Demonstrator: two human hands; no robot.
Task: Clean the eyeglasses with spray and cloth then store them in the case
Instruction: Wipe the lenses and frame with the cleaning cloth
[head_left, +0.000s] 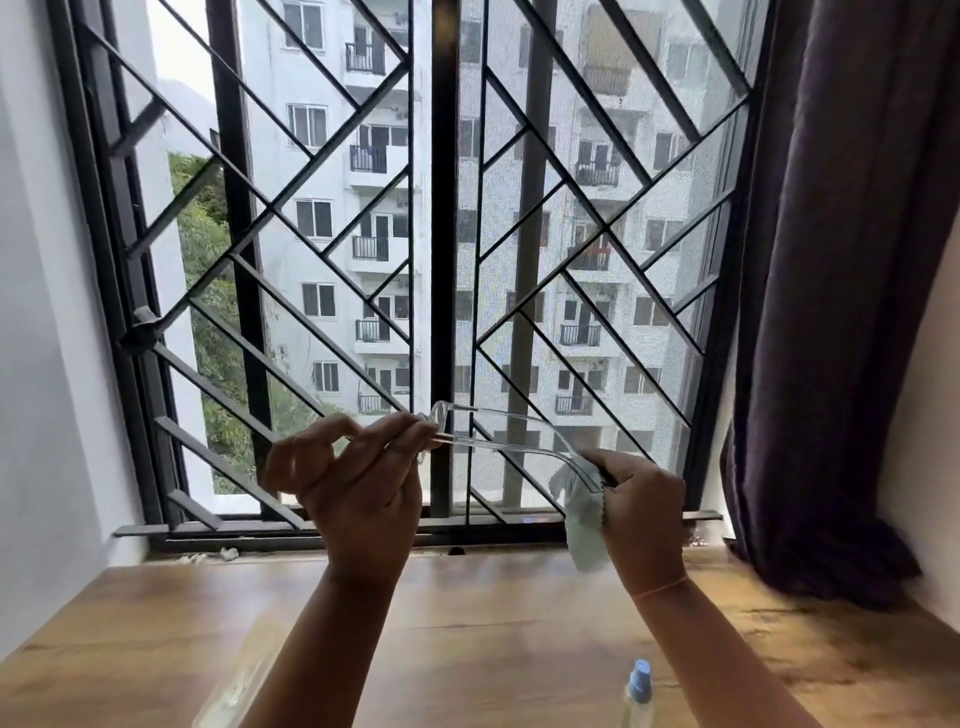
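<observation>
I hold clear-framed eyeglasses (498, 434) up in front of the window, above the wooden table (493, 623). My left hand (353, 488) pinches the frame's front end. My right hand (641, 514) grips a pale green cloth (584, 525) wrapped round the tips of the glasses' arms. A small spray bottle with a blue cap (640, 691) stands on the table at the bottom edge, under my right forearm. A clear, blurred object that may be the case (234, 686) lies on the table by my left forearm.
A barred window (441, 260) fills the wall beyond the table. A dark purple curtain (841, 312) hangs at the right, reaching the table's back right corner. A white wall borders the left side.
</observation>
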